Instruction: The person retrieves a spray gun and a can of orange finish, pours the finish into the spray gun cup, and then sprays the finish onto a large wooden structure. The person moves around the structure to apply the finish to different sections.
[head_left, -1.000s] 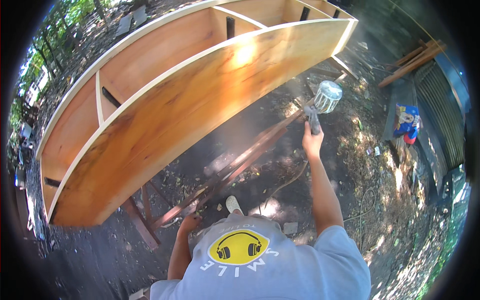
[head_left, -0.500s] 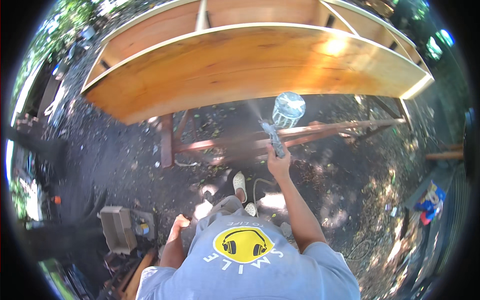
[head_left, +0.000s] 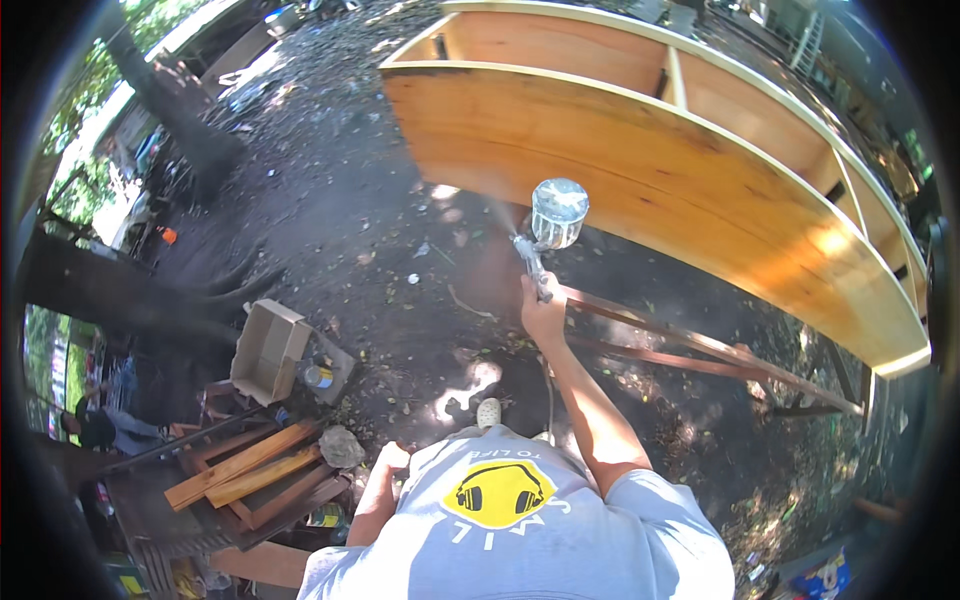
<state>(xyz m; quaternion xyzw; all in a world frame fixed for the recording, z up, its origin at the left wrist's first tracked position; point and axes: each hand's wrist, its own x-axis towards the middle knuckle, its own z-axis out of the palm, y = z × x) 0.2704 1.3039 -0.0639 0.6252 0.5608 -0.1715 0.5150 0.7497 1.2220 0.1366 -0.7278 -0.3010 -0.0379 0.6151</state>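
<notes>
My right hand is wrapped round the handle of a paint spray gun, held out in front of me. A pale, paint-splashed round cup sits on the gun's right side. Fine mist leaves the nozzle, forward and slightly left. Beyond the gun, a long wooden shelf unit with an orange-brown finish lies raised above the ground, its compartments facing up. The gun is apart from it, below its left end. Low at my left side, my left hand is loosely closed, with nothing seen in it.
Reddish wooden trestle rails run under the unit. A thin hose hangs below my right hand. To my left are a cardboard box, a tin can, wooden boards, a stone and a tree trunk.
My view has turned left, so the shelf unit sits farther right and its left end shows. The spray gun has shifted toward that end, still misting. My left hand stays low at my side.
</notes>
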